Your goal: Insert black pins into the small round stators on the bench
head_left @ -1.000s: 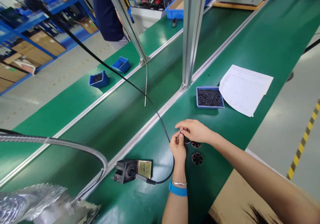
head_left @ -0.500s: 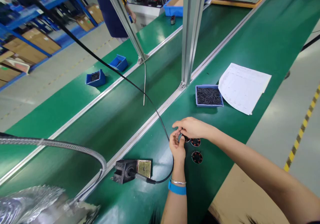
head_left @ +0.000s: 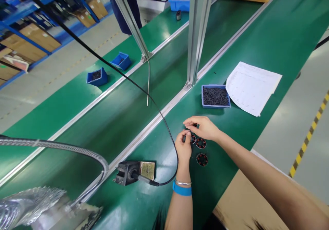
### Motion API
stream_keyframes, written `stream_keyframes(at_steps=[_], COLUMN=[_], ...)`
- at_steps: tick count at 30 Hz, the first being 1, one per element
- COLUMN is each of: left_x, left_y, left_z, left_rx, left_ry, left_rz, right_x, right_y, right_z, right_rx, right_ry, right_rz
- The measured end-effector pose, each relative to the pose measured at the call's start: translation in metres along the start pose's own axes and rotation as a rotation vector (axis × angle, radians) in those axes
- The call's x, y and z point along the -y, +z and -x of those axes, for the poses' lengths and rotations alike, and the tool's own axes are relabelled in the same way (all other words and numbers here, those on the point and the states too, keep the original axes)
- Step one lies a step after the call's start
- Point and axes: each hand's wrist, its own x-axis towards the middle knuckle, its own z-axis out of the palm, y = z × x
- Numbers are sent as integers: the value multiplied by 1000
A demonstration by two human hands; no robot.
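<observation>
Paper (head_left: 254,87): is lying beyond and right of the right hand (head_left: 204,129)
Metal post (head_left: 196,34): is standing beyond that hand
Foil (head_left: 33,202): is gleaming (all crumpled) well left of the left hand (head_left: 183,147)
Shelving (head_left: 72,28): is holding cartons (head_left: 42,36) far beyond that hand

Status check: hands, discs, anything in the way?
Left hand and right hand close together at discs; grip unclear. Two discs uncovered, others partly hidden by hands. Cord runs beside left hand.
</observation>
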Motion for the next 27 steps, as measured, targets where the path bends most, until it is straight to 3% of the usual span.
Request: stream_keyframes(at_steps=[10,17,19,22,24,25,27], left_x=[3,-9,-11,-12,-13,-14,-18], left_y=[-2,-3,-5,-8,-10,-11,-12], left_z=[1,4,5,7,10,11,15], left_rx=[-14,4,35,78,77,71,56], left_ry=[16,8,-19,-46,-52,-53,-62], left_rz=[-18,105,101,41,2,-9,-28], right_x=[-3,-1,0,-9,-22,-29,-45], right_y=[0,0,-14,-49,-73,-83,-97], right_z=[-1,2,-1,-14,-29,-37,-52], right_rx=[52,214,115,-223,-376,-388,-282], right_ry=[-45,-83,-90,5,122,183,294], right_rz=[111,209,189,236,401,515,741])
